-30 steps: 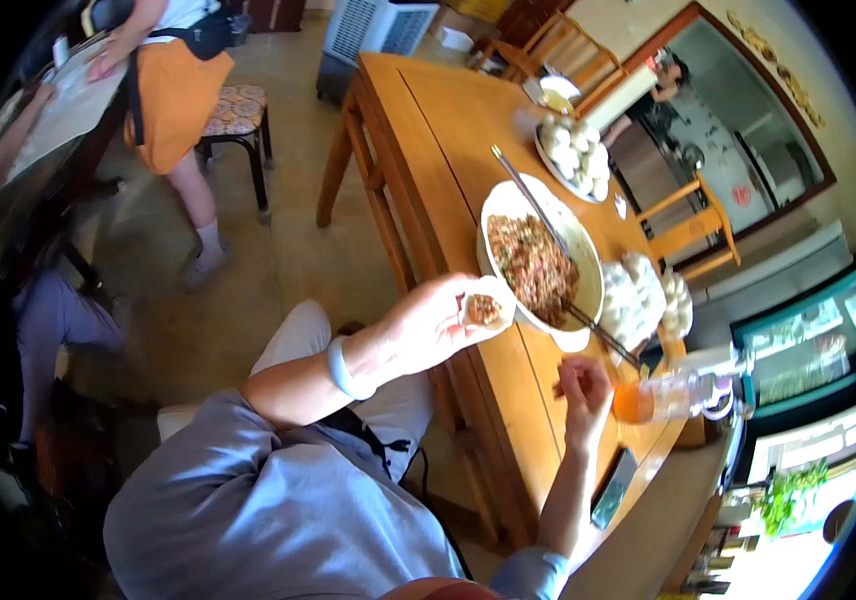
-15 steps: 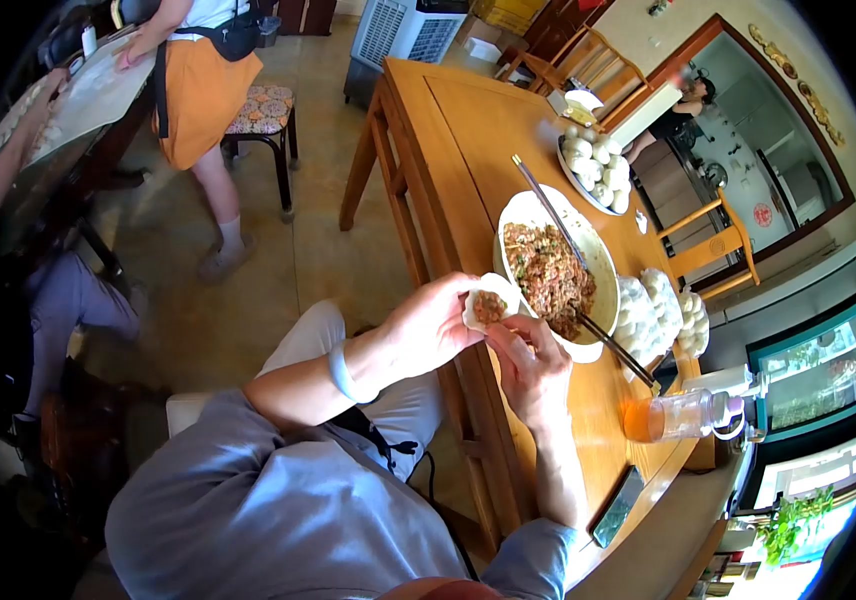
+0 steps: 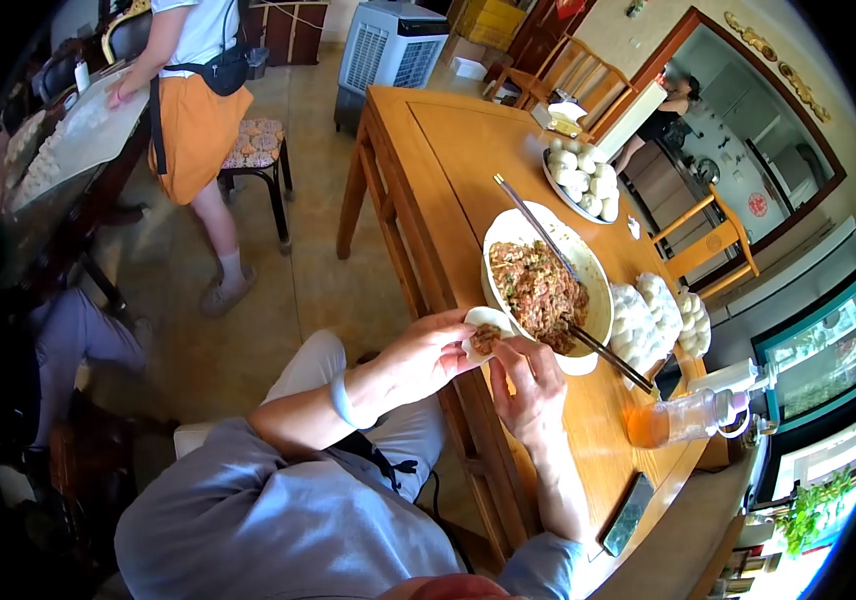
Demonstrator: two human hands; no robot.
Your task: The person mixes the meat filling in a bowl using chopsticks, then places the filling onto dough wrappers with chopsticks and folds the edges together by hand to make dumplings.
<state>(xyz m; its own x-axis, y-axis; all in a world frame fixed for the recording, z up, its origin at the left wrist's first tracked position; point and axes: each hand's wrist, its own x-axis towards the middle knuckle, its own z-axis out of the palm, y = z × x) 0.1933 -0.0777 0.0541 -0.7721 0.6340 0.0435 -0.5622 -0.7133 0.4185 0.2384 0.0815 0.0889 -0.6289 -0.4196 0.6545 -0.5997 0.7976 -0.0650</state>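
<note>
My left hand [image 3: 416,356] holds a round white dumpling wrapper [image 3: 474,352] just off the table's near edge, its fingers and thumb around the outer side. A lump of meat filling [image 3: 487,338] lies in the cupped wrapper, which is still open at the top. My right hand [image 3: 532,392] pinches the wrapper's right edge with bent fingertips; its exact grip is partly hidden. Close beyond both hands stands a large white bowl [image 3: 596,290] of minced meat filling [image 3: 540,290]. Dark chopsticks [image 3: 536,226] lean on its far side, and more chopsticks [image 3: 613,361] stick out toward the right.
On the wooden table [image 3: 438,130] are a plate of white round items [image 3: 584,180], filled plastic bags [image 3: 640,320], a bottle of orange liquid [image 3: 676,418] and a phone [image 3: 627,514]. A person [image 3: 198,120] stands at another table on the left; another is beyond the opening.
The camera view has shifted slightly, so the table and bowl sit lower. Both hands stay at the wrapper; the right fingers have shifted a little along its edge.
</note>
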